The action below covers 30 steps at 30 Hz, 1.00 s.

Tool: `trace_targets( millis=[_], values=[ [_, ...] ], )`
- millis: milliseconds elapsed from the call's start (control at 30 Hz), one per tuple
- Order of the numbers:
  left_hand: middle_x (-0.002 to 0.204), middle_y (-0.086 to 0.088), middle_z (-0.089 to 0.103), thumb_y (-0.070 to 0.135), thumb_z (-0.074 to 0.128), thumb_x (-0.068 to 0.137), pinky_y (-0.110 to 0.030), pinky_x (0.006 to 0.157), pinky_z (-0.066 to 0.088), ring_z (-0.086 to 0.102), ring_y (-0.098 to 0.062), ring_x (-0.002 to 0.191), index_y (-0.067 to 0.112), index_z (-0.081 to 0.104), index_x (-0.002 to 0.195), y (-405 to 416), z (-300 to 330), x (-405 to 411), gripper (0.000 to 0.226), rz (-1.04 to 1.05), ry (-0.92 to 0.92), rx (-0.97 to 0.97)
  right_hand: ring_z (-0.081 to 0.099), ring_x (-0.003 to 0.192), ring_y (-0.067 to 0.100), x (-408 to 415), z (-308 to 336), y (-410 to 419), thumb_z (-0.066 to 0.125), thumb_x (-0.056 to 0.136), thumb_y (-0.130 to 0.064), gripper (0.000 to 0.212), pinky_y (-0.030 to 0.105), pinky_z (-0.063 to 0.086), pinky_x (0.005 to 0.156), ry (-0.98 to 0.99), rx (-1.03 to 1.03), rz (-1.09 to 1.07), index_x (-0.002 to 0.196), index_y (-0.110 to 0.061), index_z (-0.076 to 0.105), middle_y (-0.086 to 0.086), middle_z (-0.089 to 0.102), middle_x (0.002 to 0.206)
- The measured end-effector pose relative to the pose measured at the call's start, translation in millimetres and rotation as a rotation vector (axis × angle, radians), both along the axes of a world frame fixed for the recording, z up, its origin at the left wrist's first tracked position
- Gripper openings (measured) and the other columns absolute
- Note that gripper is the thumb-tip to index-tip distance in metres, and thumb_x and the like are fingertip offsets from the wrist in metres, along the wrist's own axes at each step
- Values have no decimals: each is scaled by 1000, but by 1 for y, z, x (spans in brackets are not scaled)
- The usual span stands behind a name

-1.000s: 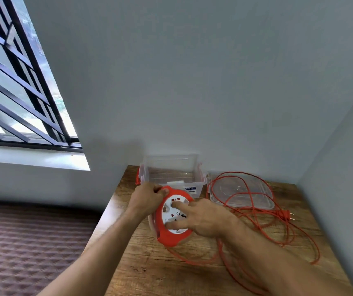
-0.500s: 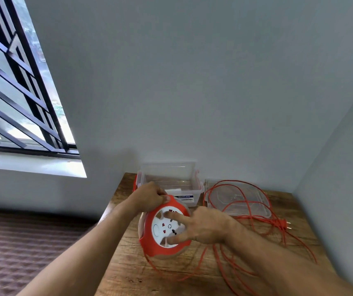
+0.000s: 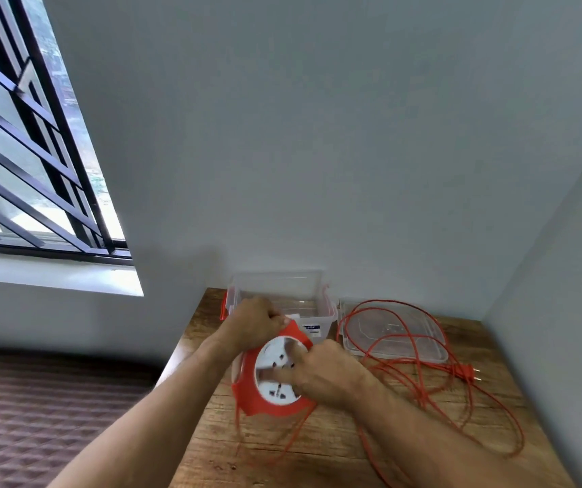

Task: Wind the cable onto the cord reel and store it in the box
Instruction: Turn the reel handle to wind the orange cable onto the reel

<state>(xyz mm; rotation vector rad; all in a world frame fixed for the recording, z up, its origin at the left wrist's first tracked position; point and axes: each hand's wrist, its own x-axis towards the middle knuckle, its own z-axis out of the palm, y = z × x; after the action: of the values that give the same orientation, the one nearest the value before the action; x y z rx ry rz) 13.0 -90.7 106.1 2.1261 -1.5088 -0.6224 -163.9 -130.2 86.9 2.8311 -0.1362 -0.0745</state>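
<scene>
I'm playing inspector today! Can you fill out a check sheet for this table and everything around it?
Surface: wooden table, set in a wall corner.
Job's things: orange and white cord reel held above the table; clear box open behind it; clear lid lying to its right.
Clutter: nothing seen.
Hands: left hand grips the reel's top rim; right hand fingers press the white face.
Cables: orange cable mostly loose, looped over lid and table; plug lies at the right.
Surroundings: grey walls, barred window, patterned floor.
</scene>
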Motion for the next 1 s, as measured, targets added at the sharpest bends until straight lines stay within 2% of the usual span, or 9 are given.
trace_targets(
  millis=[133, 300, 433, 500, 600, 733, 833, 933, 1000],
  values=[
    [91, -2, 78, 25, 62, 99, -27, 80, 47, 65, -16, 82, 10, 81, 102, 8, 2, -13, 24, 284, 98, -216, 66, 99, 29, 5, 6, 3, 56, 85, -55, 66, 37, 51, 80, -294, 247, -548, 145, -41, 31, 4, 69, 117],
    [93, 7, 81, 31, 68, 96, -28, 84, 56, 74, -11, 91, 20, 81, 111, 14, -7, -38, 23, 384, 238, -376, 64, 109, 26, 15, 1, 10, 65, 76, -58, 68, 34, 49, 83, -621, 731, -1024, 136, -33, 46, -1, 68, 119],
    [91, 7, 83, 41, 82, 82, -37, 89, 63, 77, -8, 85, 22, 83, 108, 14, -16, -33, 32, 328, 321, -234, 63, 111, 29, 12, -4, -1, 63, 79, -60, 70, 34, 49, 81, -655, 807, -1176, 139, -26, 47, 6, 67, 123],
    [87, 6, 83, 43, 87, 77, -36, 85, 64, 78, -9, 80, 21, 83, 104, 14, -16, -33, 35, 272, 309, -167, 69, 95, 28, 12, -8, -5, 59, 80, -61, 68, 31, 50, 72, -661, 934, -1282, 136, -24, 49, 7, 73, 108],
    [87, 6, 83, 41, 85, 77, -31, 84, 63, 77, -5, 80, 22, 84, 103, 14, -13, -39, 33, 233, 195, -216, 61, 46, 19, 17, -8, -8, 58, 87, -40, 43, 25, 47, 44, -843, 1613, -1426, 118, -10, 58, 10, 69, 63],
    [70, 7, 78, 35, 83, 80, -33, 76, 65, 74, -6, 66, 18, 84, 88, 17, -16, -36, 18, 282, 277, -257, 58, 39, 13, 13, 0, -8, 58, 96, -33, 22, 21, 44, 36, -952, 1955, -1453, 103, -12, 58, 11, 68, 62],
    [75, 2, 82, 34, 83, 80, -44, 77, 67, 80, -16, 75, 18, 86, 88, 19, -22, -19, 18, 361, 431, -239, 61, 41, 18, 6, 1, -1, 52, 99, -24, 17, 23, 45, 37, -870, 1721, -1241, 112, -12, 53, 8, 71, 72],
    [74, -4, 82, 32, 83, 81, -50, 77, 66, 80, -24, 75, 19, 85, 82, 20, -21, -10, 13, 387, 556, -244, 72, 74, 20, -12, -6, -7, 54, 94, -27, 31, 28, 54, 62, -668, 833, -867, 126, -28, 54, 1, 73, 104],
    [73, -1, 82, 37, 82, 82, -48, 80, 66, 80, -22, 75, 22, 85, 79, 18, -21, -6, 15, 372, 545, -247, 68, 90, 24, -24, -5, -15, 52, 92, -28, 39, 34, 53, 75, -467, 450, -569, 130, -36, 51, -4, 64, 120]
  ],
)
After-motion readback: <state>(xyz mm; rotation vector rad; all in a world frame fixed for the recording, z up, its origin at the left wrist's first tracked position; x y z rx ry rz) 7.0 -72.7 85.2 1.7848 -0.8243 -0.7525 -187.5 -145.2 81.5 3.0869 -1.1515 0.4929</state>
